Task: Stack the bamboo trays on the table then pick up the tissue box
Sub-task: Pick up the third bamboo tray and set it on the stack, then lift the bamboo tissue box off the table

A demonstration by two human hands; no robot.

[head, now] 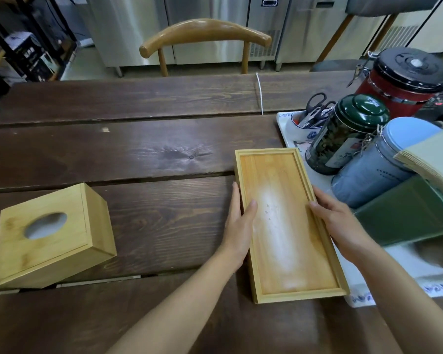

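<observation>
A long rectangular bamboo tray [287, 226] lies on the dark wooden table [143, 154], right of centre; its side looks thick, so I cannot tell whether more than one tray is stacked there. My left hand [238, 223] grips its left long rim, thumb over the edge. My right hand [335, 223] grips the right long rim the same way. A bamboo tissue box [51, 236] with an oval opening on top sits at the left of the table, away from both hands.
A white patterned tray [394, 261] at the right holds a green tin [348, 134], a blue jar [384, 162], a red canister [407, 80], a cup with scissors [315, 108] and green boxes [414, 213]. A wooden chair [205, 34] stands at the far side.
</observation>
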